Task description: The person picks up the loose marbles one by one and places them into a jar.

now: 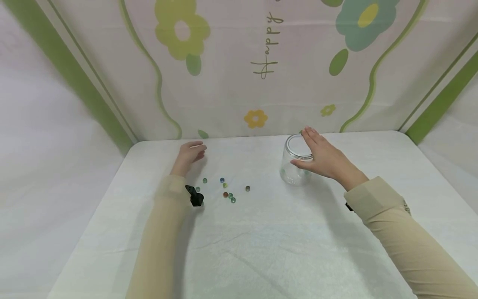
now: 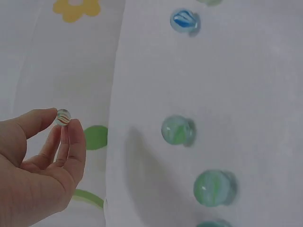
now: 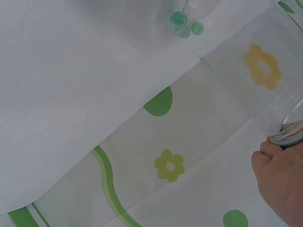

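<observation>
White table (image 1: 261,249); glass jar (image 1: 292,172) upright, far right; right hand (image 1: 325,160) spread wide, gripping jar rim; left hand (image 1: 189,154) far left, thumb and fingertips nearly together, pinching striped marble (image 2: 63,117); loose marbles (image 1: 230,195) scattered nearer, left; green marbles (image 3: 178,19) in jar bottom.

Right grip (image 1: 324,156) on glass jar (image 1: 293,167), left grip (image 1: 189,153) near marbles (image 1: 225,194) (scattered)

Glass jar (image 1: 288,165) upright, green marbles (image 3: 179,20) inside; striped marble (image 2: 63,117) pinched aloft.
</observation>
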`<state>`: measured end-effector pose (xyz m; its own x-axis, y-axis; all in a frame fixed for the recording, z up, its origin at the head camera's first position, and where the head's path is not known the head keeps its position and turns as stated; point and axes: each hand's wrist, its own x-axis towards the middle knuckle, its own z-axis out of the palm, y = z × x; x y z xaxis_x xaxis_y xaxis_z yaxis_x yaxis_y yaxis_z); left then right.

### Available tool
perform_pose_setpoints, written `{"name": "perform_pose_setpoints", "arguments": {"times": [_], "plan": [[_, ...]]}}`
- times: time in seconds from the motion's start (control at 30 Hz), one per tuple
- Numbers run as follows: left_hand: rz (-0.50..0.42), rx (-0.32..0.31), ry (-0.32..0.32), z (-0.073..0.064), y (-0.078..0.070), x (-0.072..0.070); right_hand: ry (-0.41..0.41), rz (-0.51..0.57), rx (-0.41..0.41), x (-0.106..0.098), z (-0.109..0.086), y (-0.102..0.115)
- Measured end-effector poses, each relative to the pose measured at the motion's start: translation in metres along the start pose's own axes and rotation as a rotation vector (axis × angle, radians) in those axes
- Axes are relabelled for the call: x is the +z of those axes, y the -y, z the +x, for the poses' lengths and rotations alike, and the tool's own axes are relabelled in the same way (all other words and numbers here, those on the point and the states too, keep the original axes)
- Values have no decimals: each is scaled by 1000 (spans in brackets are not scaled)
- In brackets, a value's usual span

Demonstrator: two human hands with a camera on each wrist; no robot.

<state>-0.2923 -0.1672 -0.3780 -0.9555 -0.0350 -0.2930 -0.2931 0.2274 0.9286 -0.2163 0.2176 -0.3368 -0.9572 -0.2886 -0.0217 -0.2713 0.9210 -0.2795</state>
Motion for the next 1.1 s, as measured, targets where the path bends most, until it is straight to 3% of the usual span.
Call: {"name": "perform_pose_setpoints", "arguments": {"times": [0.37, 0.73, 0.93, 1.1], "plan": [[-123, 20, 125, -9, -22, 33, -4, -5, -14, 2, 0, 2], [-254, 41, 238, -26, -58, 86, -4, 0, 2, 0, -2, 1], [-255, 55, 310, -40, -72, 115, -14, 14, -9, 1, -1, 2], [-187, 72, 358, -51, -78, 137, -11, 22, 1, 0, -1, 3]]}}
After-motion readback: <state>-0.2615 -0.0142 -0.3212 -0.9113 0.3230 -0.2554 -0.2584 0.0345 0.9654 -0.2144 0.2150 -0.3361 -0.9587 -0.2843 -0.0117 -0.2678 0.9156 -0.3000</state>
